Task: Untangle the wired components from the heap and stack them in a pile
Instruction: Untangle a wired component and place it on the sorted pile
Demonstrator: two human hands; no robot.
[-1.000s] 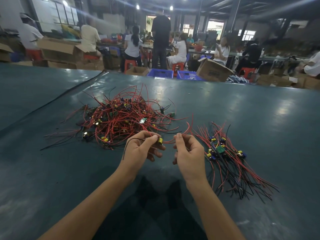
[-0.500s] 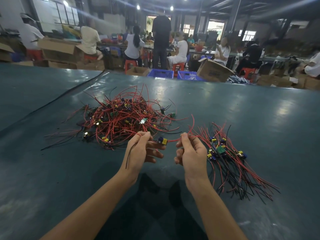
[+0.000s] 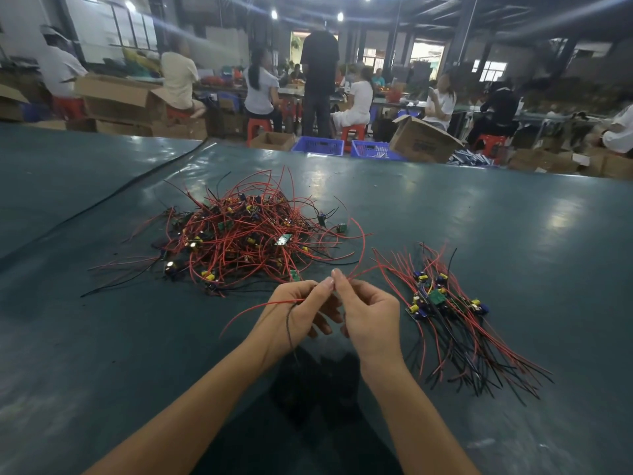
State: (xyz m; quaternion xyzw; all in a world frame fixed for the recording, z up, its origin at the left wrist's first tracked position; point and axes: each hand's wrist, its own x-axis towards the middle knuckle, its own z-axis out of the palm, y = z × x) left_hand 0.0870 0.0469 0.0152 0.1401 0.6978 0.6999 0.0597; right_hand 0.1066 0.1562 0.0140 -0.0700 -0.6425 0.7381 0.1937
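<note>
A tangled heap (image 3: pixel 246 238) of red and black wired components with small circuit boards lies ahead, left of centre on the dark green table. To the right lies a sorted pile (image 3: pixel 448 310) with wires fanned toward me. My left hand (image 3: pixel 298 313) and my right hand (image 3: pixel 368 317) meet just in front of the heap, fingertips together, both pinching one wired component (image 3: pixel 260 306). Its red and black wires trail left and down from my left hand, and a red wire arcs up to the right from my right fingertips. The component's board is hidden between my hands.
The green table (image 3: pixel 513 234) stretches wide on all sides; a seam runs diagonally at the far left. Beyond its far edge are cardboard boxes (image 3: pixel 424 140), blue crates (image 3: pixel 318 145), red stools and several seated and standing people.
My hands have come together, fingertips now touching. The small board seen between them earlier is now hidden, and a red wire now sticks out left of my left hand.
</note>
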